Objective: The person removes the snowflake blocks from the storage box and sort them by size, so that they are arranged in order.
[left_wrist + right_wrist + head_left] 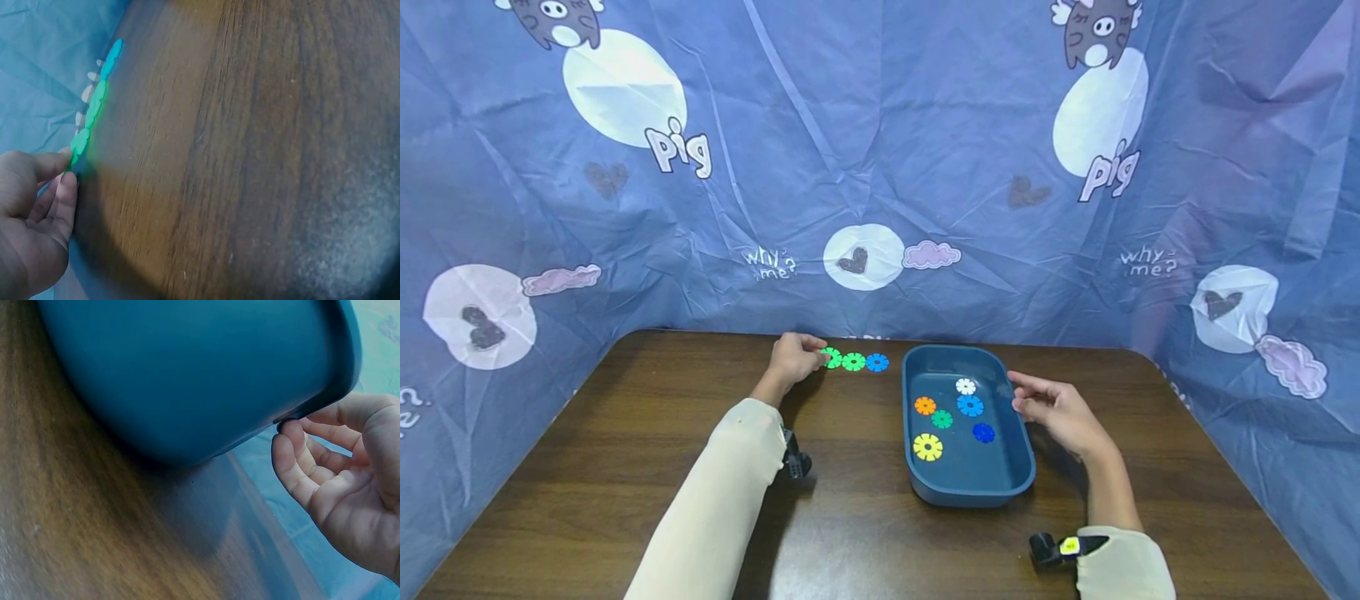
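Note:
My left hand (796,358) pinches a green notched disc (831,357) between thumb and fingers at the back of the table. That disc is the left end of a row, followed by another green disc (853,362) and a blue disc (877,362). In the left wrist view the row appears nearly edge-on, with the fingertips on its near green disc (80,142). My right hand (1063,414) grips the right rim of a dark blue plastic tub (972,497). Seen from the right wrist, its fingers are curled at the tub's edge (340,381), with part of the grip hidden.
Inside the tub lie several loose discs, among them a yellow disc (928,447), an orange disc (925,406) and a white disc (966,387). The brown wooden table (850,533) ends at a printed blue cloth (880,167) hanging behind and at both sides.

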Available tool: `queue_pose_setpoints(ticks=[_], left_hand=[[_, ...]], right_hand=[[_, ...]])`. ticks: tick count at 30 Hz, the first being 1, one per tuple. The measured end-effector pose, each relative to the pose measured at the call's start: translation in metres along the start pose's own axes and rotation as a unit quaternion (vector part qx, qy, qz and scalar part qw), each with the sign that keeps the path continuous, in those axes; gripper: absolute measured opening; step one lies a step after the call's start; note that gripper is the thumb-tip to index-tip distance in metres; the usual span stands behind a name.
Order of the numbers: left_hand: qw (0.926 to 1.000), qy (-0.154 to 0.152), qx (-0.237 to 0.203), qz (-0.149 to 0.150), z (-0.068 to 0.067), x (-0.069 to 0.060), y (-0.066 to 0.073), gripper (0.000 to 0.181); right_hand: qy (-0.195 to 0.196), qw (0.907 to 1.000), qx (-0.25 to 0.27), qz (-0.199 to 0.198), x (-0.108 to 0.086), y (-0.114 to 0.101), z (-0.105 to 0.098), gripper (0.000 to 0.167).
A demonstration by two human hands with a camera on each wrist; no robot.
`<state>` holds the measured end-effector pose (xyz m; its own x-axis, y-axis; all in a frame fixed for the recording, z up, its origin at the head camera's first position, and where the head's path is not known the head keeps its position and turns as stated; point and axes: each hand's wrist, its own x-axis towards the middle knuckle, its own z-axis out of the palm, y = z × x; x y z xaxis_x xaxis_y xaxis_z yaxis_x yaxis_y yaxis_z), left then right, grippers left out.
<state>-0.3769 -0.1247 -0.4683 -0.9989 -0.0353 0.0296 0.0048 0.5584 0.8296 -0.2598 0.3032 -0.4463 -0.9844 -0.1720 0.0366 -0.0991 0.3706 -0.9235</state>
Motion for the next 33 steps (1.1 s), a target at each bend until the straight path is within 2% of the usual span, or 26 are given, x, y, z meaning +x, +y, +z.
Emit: queue_pose_setpoints(ticks=[10,16,21,26,33], left_hand=[[1.0,-0.002,0.001,0.008,-0.003,-0.001,0.0,0.025],[0.9997,-0.008,-0.024,-0.008,-0.003,0.003,-0.003,0.026],[0.9987,-0.025,-0.043,-0.013,-0.007,0.003,-0.001,0.028],[0.9984,-0.031,-0.046,0.009,-0.008,0.006,0.011,0.028],[0.9972,-0.035,-0.014,0.064,0.001,0.007,0.045,0.027]], right_hand=[[0.002,1.0,0.003,0.0,0.0,-0.001,0.0,0.046],[-0.002,0.9999,0.008,-0.013,0.001,-0.001,0.001,0.047],[-0.002,0.9999,-0.001,-0.01,0.0,-0.001,0.001,0.047],[-0.001,1.0,-0.006,-0.006,0.0,-0.002,0.001,0.046],[0.004,1.0,-0.006,-0.005,0.001,-0.001,0.0,0.047]])
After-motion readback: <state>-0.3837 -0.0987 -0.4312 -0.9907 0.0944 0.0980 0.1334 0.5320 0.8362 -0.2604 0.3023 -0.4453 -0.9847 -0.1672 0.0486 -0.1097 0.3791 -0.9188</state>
